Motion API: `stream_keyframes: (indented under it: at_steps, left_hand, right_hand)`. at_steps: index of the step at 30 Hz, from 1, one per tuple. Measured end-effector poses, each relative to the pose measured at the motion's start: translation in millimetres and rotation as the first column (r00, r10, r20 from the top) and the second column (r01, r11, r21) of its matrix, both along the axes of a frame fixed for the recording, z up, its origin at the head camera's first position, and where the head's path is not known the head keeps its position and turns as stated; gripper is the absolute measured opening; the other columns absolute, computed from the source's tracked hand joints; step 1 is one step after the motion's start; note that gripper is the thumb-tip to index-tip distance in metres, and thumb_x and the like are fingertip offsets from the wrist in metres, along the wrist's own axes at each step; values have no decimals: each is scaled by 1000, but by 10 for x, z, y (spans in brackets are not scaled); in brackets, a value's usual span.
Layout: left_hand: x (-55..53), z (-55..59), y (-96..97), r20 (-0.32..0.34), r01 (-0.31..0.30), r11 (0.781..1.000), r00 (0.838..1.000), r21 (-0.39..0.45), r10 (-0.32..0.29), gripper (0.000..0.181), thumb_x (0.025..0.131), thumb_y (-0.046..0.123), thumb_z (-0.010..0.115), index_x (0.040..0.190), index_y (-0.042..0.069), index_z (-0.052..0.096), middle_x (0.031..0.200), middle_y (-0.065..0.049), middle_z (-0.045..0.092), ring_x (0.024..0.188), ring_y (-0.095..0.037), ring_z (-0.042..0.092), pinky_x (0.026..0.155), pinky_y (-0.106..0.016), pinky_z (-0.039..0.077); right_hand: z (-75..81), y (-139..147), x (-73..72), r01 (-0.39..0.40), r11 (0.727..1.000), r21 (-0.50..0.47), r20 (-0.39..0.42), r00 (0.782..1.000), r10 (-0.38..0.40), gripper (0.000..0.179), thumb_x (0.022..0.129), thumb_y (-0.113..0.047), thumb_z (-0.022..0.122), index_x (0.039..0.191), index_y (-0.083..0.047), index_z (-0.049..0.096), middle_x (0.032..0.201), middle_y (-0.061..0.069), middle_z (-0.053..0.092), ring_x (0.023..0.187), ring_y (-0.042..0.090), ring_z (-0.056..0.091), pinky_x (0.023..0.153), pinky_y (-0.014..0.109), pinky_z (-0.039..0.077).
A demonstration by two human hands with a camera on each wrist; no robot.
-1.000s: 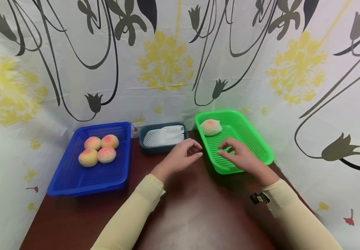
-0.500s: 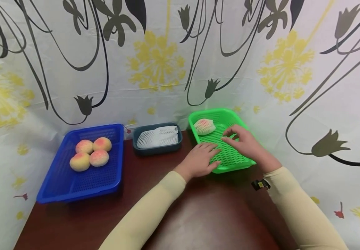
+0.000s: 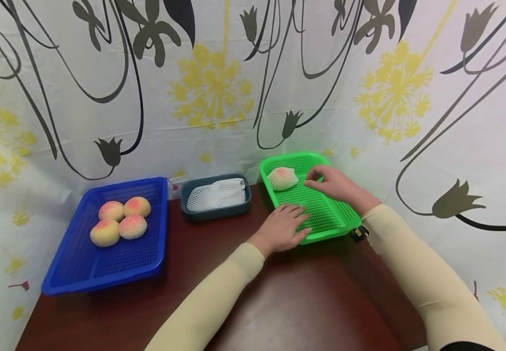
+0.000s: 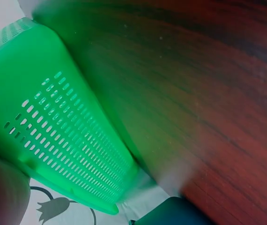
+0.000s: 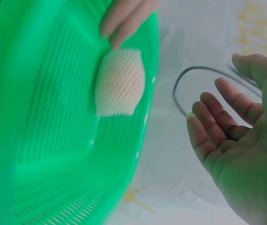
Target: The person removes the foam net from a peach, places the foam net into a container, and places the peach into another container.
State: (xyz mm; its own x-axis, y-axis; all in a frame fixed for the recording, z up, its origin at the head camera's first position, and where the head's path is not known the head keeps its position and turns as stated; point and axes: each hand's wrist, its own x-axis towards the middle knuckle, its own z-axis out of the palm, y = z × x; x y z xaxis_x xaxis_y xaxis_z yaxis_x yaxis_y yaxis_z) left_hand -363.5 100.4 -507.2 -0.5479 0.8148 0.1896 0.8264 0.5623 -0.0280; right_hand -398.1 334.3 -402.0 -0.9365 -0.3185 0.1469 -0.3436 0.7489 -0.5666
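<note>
My left hand (image 3: 281,226) lies with spread, straight fingers at the near-left rim of the green basket (image 3: 316,236). Its fingertips also show in the right wrist view, close to a peach (image 5: 121,84) wrapped in white foam netting. That wrapped peach (image 3: 282,179) sits in the basket's far-left corner. Above the basket, to the right of the peach, hovers my right hand (image 3: 333,184). Its fingers are loosely bent, and the right wrist view shows the bare palm (image 5: 250,173) with nothing in it. The basket's slotted side wall (image 4: 63,117) fills much of the left wrist view.
On the left, a blue basket (image 3: 158,234) contains several bare peaches (image 3: 132,226). Between the baskets is a small dark tray (image 3: 204,216) with white foam nets (image 3: 224,194). Behind them hangs a flower-patterned cloth (image 3: 217,141). The tabletop (image 3: 274,297) is dark red-brown.
My left hand has moved right to the green basket's rim, its fingers spreading out. Over the basket, my right hand has shifted forward. The whole head view has turned slightly right.
</note>
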Motion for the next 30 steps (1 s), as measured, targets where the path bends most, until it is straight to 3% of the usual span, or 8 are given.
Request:
stream_keyframes:
  at_steps: [6,15,19,24,30]
  left_hand:
    - [-24,-25,-7,17,8,1000,1000,30,-9,61,118,57,35,165,22,54,172,-1,48,162,-21,37,134,-44,24]
    - [-38,-61,-18,3,3,1000,1000,27,-3,61,118,58,33,163,24,57,170,1,50,158,-19,41,131,-44,28]
    - [-35,-64,-20,5,9,999,1000,34,-9,61,118,58,33,162,23,58,170,0,51,158,-20,43,131,-43,28]
    - [-50,-79,-19,-2,7,1000,1000,29,-7,62,118,58,32,163,24,57,169,1,51,157,-18,43,131,-42,27]
    - [-70,-83,-22,10,5,1000,1000,20,-5,62,118,58,31,164,25,56,171,1,49,159,-17,41,132,-41,25]
  right_hand:
    - [-31,8,-520,-55,980,189,-25,998,60,43,108,-22,75,137,6,63,136,27,66,126,46,63,106,62,52]
    - [-272,-163,-1141,-166,891,423,-55,977,208,77,97,-25,88,160,-2,51,161,27,50,147,51,49,119,66,42]
    - [-390,-264,-1286,-198,859,471,-37,969,244,81,97,-26,88,164,-4,48,166,26,47,151,50,45,122,65,38]
    - [-512,-379,-1362,-246,837,489,17,962,273,81,99,-25,86,167,-5,46,169,25,45,153,50,44,123,65,38]
    - [-602,-453,-1399,-265,830,490,35,958,286,79,99,-25,86,166,-5,48,148,29,52,133,48,55,109,63,48]
